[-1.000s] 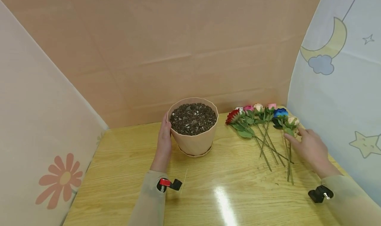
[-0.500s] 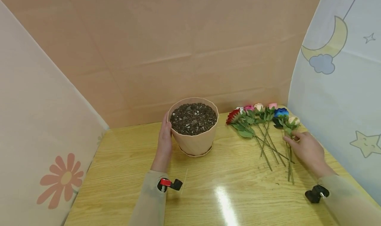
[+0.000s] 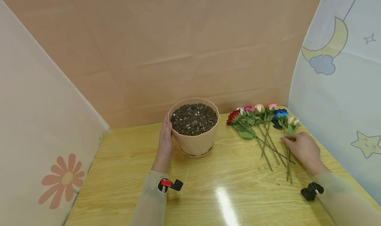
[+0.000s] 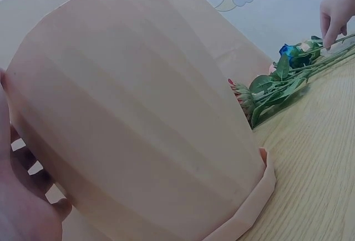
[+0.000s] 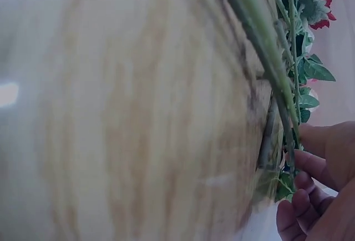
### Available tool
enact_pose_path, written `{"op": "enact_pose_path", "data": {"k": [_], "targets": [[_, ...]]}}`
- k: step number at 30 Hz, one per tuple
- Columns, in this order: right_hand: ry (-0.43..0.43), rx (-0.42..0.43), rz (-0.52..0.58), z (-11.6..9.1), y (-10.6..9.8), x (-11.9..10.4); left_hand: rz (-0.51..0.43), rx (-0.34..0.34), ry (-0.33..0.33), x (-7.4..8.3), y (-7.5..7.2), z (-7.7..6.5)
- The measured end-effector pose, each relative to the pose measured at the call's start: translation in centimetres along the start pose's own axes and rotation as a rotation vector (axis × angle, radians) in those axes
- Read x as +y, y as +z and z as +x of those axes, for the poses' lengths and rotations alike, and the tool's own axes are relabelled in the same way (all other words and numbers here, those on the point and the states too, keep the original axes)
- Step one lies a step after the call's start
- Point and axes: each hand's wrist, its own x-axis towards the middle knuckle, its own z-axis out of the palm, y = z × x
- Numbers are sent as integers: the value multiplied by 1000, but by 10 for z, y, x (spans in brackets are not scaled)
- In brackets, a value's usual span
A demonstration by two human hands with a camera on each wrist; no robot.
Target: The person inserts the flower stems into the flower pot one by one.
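A peach flowerpot [image 3: 194, 143] filled with dark soil [image 3: 193, 119] stands on its saucer near the back of the table. Against its left side rests my left hand [image 3: 164, 143], fingers extended along the wall and thumb by the rim. At the right, my right hand [image 3: 305, 150] pinches a rose stem between thumb and index finger, just below a cream rose [image 3: 293, 121] and a blue rose [image 3: 281, 113]. Which of these two the stem belongs to, I cannot tell. In the right wrist view, green stems [image 5: 266, 58] run past the fingertips.
Left of the right hand lie a red flower [image 3: 233, 117], a peach rose [image 3: 259, 108] and several more, their stems crossing. Patterned cloth walls [image 3: 336, 97] enclose the wooden table [image 3: 238, 186] at the sides; a plain cloth [image 3: 190, 54] hangs behind.
My right hand has moved slightly left and down the stems, from beside the cream rose's leaves to lower on the stem, with thumb and index finger drawn together. The left hand stays against the pot.
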Motion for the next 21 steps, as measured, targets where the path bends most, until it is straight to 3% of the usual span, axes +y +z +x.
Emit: {"op": "enact_pose_path", "data": {"k": [11,21], "targets": [[90,-96,71,1,-4,-5,-17,4,15,0,1,0],[114,-96,91,3,-14,-16,-12,7,8,-1,1,0]]}}
